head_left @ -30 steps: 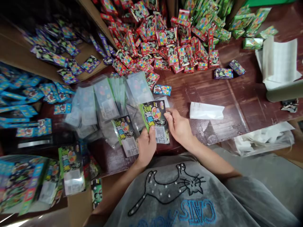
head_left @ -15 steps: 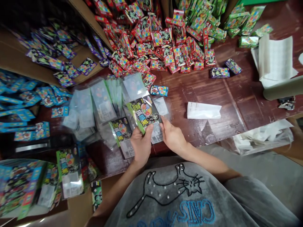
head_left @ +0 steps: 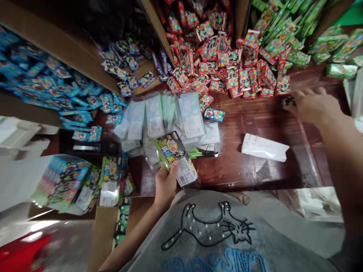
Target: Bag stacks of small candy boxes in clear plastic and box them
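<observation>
My left hand [head_left: 166, 181] pinches a clear plastic pouch with a black and green printed card [head_left: 172, 147] by its lower left edge, tilted above the table's front edge. A white label shows on its lower half. My right hand [head_left: 316, 104] is out at the right side of the table, its fingers curled over a small purple box [head_left: 288, 101], which is mostly hidden under them. Behind the held pouch lie more flat clear pouches [head_left: 190, 117] in an overlapping pile. A small blue box [head_left: 214, 114] rests at the pile's right edge.
Red boxes [head_left: 215, 60] spill from a carton at the back, green boxes [head_left: 286, 34] to their right. Purple boxes [head_left: 127, 64] and blue boxes [head_left: 56, 83] fill cartons at the left. A folded white paper [head_left: 265, 147] lies mid-table. Filled pouches [head_left: 110, 181] stand at lower left.
My right hand has left the pouch and moved far right onto the small purple boxes. My left hand still holds the pouch. The view has shifted left.
</observation>
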A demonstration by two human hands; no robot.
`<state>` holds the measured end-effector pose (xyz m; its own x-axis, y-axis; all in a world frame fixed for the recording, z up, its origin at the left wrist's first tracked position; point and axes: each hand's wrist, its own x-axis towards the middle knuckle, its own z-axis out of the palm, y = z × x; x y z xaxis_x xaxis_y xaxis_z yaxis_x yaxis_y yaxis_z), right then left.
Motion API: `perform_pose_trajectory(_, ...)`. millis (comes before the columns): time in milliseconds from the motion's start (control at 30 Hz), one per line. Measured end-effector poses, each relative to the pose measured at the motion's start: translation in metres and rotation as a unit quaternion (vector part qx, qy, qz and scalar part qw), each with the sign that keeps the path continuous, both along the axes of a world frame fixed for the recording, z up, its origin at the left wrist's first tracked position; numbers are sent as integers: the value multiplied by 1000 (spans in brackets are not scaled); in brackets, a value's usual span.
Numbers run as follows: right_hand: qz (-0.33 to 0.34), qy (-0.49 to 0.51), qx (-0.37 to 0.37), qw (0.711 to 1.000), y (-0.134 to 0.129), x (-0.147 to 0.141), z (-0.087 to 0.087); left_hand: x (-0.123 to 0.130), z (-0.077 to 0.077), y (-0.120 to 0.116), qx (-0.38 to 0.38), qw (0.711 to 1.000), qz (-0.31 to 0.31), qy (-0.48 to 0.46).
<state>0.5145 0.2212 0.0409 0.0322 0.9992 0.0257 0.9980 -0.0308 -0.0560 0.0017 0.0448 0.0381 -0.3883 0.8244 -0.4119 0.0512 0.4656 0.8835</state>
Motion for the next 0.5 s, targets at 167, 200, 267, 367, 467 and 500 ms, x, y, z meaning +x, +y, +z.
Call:
perform_pose_trajectory(167, 102, -20, 54, 993, 7, -3, -29, -14, 13, -11, -43, 998, 38, -35)
perform_pose_trajectory(200, 115, -18, 57, 992, 9, -15, -33, -18, 14, -12, -51, 998, 32, -21)
perform_pose_trajectory(267, 142, -7, 44, 989, 19, -44, -37, -28, 14, -12, -57, 998, 24, 10)
perform_pose_trajectory(367, 170, 23, 31, 985, 43, -87, -33, -41, 7, -12, -9, 996, 26, 79)
perform_pose_trajectory(467, 181, 51, 43, 981, 64, -123, -19, -52, -1, -17, 71, 985, -6, 160)
perform_pose_trajectory(500, 196, 58, 46, 978, 69, -133, -14, -56, -2, -20, 82, 979, -28, 182)
